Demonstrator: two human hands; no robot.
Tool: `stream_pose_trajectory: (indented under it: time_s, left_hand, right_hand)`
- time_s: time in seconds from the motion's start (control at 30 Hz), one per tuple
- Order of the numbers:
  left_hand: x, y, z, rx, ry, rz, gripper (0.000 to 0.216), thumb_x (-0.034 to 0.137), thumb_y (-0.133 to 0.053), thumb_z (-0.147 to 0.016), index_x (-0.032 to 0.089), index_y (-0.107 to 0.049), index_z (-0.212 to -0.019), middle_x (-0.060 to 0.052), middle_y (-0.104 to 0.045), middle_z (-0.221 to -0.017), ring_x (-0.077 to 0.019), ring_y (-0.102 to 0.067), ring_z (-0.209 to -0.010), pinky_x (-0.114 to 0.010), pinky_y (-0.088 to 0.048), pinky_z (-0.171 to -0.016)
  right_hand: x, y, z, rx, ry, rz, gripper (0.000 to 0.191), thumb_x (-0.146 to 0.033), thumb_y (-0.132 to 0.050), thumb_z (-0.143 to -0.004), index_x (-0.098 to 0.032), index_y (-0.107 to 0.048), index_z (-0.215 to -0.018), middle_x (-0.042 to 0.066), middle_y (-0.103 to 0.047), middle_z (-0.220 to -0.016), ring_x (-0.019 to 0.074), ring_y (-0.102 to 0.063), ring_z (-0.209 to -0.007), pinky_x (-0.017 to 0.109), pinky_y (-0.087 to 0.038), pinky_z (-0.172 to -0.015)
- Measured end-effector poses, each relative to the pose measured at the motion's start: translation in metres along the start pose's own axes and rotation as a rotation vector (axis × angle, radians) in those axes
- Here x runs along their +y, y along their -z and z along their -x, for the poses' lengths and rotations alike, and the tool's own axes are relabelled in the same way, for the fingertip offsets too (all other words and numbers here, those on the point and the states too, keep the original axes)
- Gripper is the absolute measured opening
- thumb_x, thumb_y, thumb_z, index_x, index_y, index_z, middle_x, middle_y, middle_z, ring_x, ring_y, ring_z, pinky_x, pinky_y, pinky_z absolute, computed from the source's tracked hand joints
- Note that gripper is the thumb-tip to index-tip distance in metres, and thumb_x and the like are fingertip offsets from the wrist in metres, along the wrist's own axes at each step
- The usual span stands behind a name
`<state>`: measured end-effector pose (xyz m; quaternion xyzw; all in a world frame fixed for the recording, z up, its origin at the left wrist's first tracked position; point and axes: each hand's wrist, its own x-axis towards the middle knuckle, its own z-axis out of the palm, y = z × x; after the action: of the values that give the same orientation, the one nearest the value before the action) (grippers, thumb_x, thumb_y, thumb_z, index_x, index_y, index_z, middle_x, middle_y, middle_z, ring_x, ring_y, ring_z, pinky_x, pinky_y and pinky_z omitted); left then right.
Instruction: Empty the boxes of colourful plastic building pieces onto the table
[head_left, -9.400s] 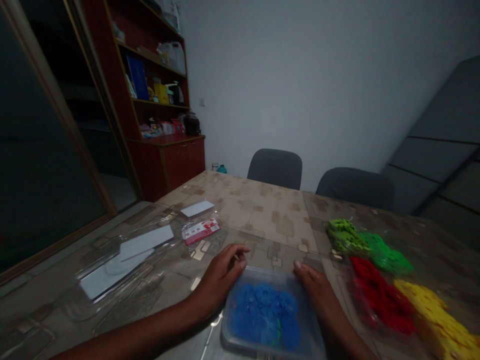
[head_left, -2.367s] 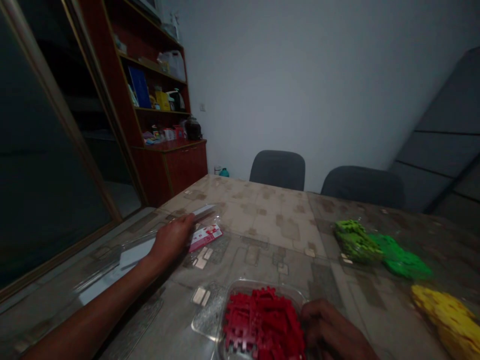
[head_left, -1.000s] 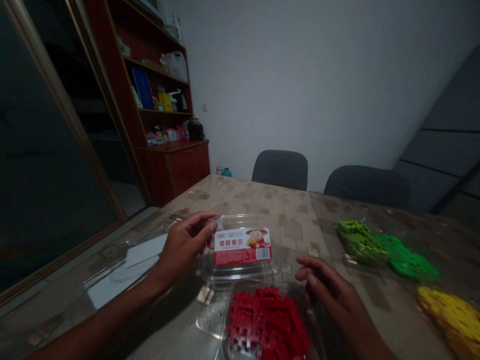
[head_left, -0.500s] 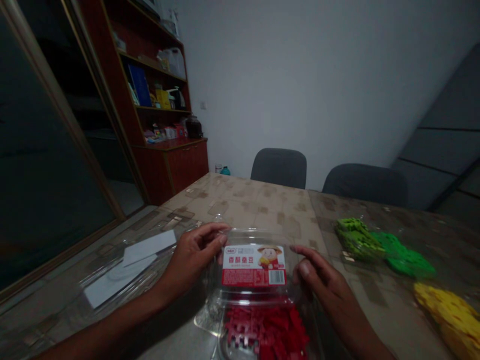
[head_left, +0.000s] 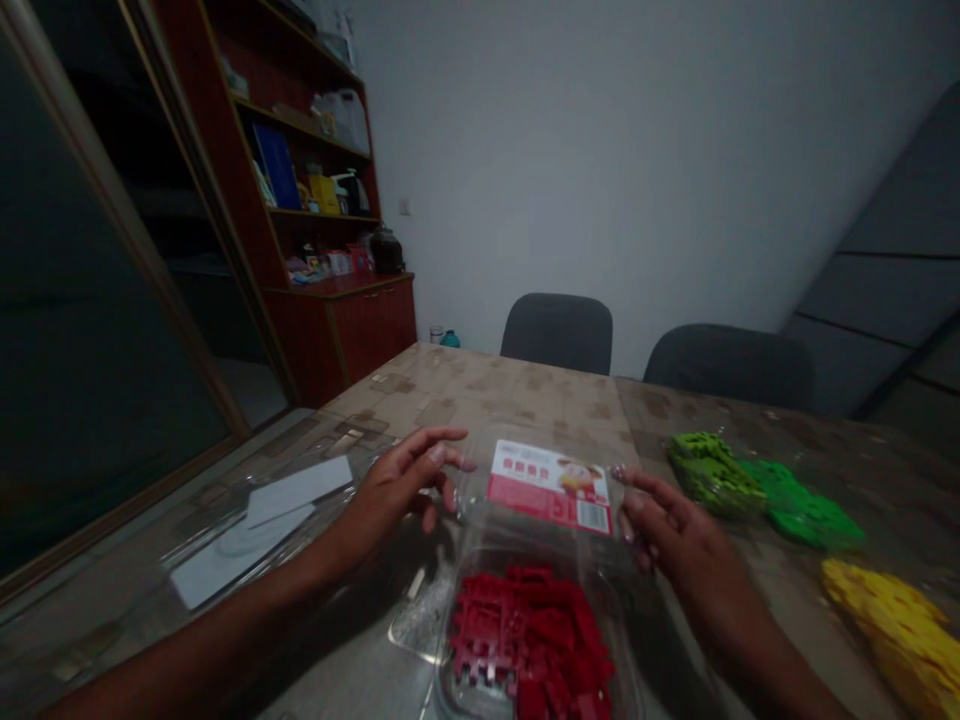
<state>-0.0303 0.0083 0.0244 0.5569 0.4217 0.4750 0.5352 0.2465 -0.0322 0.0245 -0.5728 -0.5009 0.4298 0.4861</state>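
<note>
A clear plastic clamshell box [head_left: 634, 690] stands before me, its hinged lid [head_left: 517, 540] raised on the far side. On the lid is a red and white label [head_left: 551, 487] with a cartoon figure and a barcode. Red interlocking plastic pieces [head_left: 532, 635] fill the box's base. My right hand [head_left: 664, 515] pinches the lid's right edge between thumb and fingers. Just off the lid's left edge is my left hand [head_left: 412, 480], fingers apart and holding nothing.
White cards [head_left: 277, 515] lie in clear plastic trays at left. To the right are packs of olive-green pieces [head_left: 712, 475], bright green pieces [head_left: 806, 505] and yellow pieces [head_left: 892, 620]. Two grey chairs [head_left: 557, 335] stand beyond the table [head_left: 480, 390].
The lid has tilted and shifted right and away from me, in my right hand. My left hand has come off its left edge, fingers spreading.
</note>
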Motion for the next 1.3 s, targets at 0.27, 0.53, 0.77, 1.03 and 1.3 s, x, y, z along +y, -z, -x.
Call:
stream_pose_trajectory:
  time_s: [0.27, 0.53, 0.77, 1.03, 1.3]
  left_hand:
    - [-0.006, 0.0, 0.003, -0.075, 0.1, -0.191, 0.043, 0.048, -0.052, -0.089, 0.021, -0.05, -0.121, -0.005, -0.057, -0.099, -0.0131, -0.056, -0.063, -0.02, -0.038, -0.042]
    - [-0.027, -0.011, 0.026, -0.239, 0.016, -0.603, 0.033, 0.033, -0.06, -0.083, 0.023, -0.061, -0.115, -0.002, -0.057, -0.086, -0.0183, -0.053, -0.076, -0.028, -0.039, -0.066]
    - [-0.048, -0.012, 0.046, -0.213, 0.221, -0.23, 0.032, 0.039, -0.058, -0.086, 0.021, -0.056, -0.113, 0.001, -0.048, -0.081, -0.0135, -0.048, -0.065, -0.021, -0.038, -0.051]
    - [-0.055, -0.018, 0.05, -0.2, 0.244, -0.006, 0.034, 0.04, -0.06, -0.087, 0.018, -0.054, -0.112, 0.001, -0.051, -0.077, -0.009, -0.047, -0.054, -0.018, -0.036, -0.044]
    - [-0.066, -0.02, 0.05, -0.195, 0.281, 0.096, 0.033, 0.049, -0.059, -0.089, 0.019, -0.051, -0.1, 0.003, -0.051, -0.071, -0.0081, -0.049, -0.049, -0.017, -0.035, -0.042]
  right_hand:
    - [0.019, 0.012, 0.014, 0.066, -0.067, 0.138, 0.068, -0.051, -0.062, -0.071, -0.01, -0.061, -0.126, -0.008, -0.041, -0.047, 0.0111, -0.037, -0.041, 0.022, -0.027, -0.04]
    - [0.061, 0.003, 0.05, -0.006, -0.095, 0.284, 0.056, -0.044, -0.055, -0.076, -0.016, -0.065, -0.123, -0.004, -0.049, -0.054, 0.0155, -0.046, -0.051, 0.025, -0.038, -0.05]
    - [0.074, 0.001, 0.048, -0.061, -0.089, 0.312, 0.056, -0.047, -0.054, -0.077, -0.017, -0.063, -0.123, -0.005, -0.048, -0.055, 0.0156, -0.047, -0.053, 0.024, -0.037, -0.053]
    - [0.078, 0.0, 0.05, -0.05, -0.039, 0.279, 0.048, -0.042, -0.056, -0.078, -0.021, -0.065, -0.12, 0.0, -0.064, -0.062, 0.0204, -0.058, -0.061, 0.025, -0.039, -0.052]
    - [0.074, -0.003, 0.051, -0.043, 0.01, 0.374, 0.052, -0.047, -0.05, -0.082, -0.019, -0.062, -0.125, -0.001, -0.062, -0.057, 0.0207, -0.059, -0.056, 0.027, -0.041, -0.054]
